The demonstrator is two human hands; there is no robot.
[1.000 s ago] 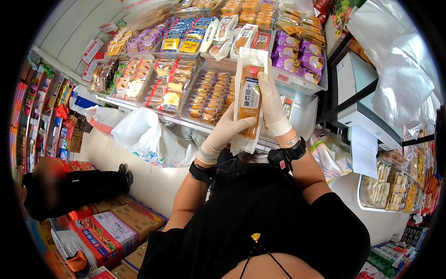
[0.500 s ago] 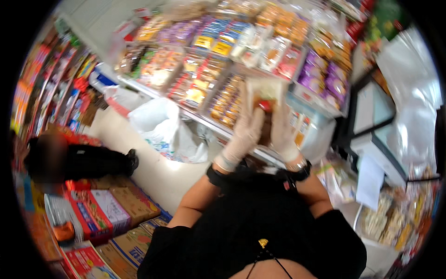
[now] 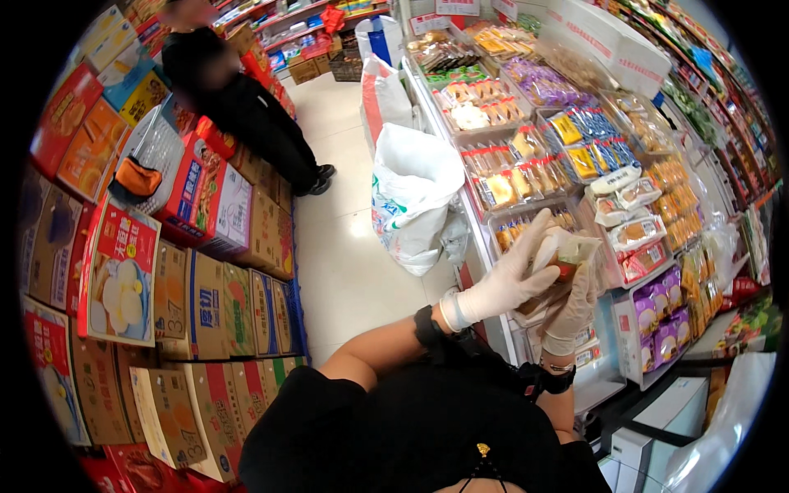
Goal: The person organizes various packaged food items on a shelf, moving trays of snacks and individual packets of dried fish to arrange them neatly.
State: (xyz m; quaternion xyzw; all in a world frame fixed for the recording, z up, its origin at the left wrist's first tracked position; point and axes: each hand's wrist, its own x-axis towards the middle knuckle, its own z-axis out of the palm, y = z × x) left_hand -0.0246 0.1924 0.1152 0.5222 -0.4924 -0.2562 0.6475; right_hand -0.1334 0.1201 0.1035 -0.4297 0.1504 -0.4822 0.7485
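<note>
- The gloved left hand (image 3: 505, 285) grips a clear-and-cream food package (image 3: 578, 246) from its left side, fingers spread along it.
- The gloved right hand (image 3: 567, 319) closes on the same package from its right side, so both hands hold it between them.
- The package is tilted and partly hidden by the fingers; a patch of red and brown shows through the gap.
- It is held up in front of the chest, over the near edge of the display, in front of a tray of small wrapped biscuits (image 3: 509, 235).
- Black bands (image 3: 427, 326) circle both wrists.
- Near the right wrist, a clear bin (image 3: 606, 341) contains a few packets.
- Beyond the hands lie white-wrapped packets (image 3: 634, 232), blue-and-yellow packets (image 3: 585, 158) and, farther right, purple packets (image 3: 645, 315).
- Left of the display, a white plastic bag (image 3: 415, 185) stands open on the pale floor (image 3: 337, 255).
- Across the aisle, printed cartons (image 3: 205, 304) are stacked, with a white basket (image 3: 164, 156) holding something orange on top.
- Another person (image 3: 255, 115) in black stands beside the cartons.
</note>
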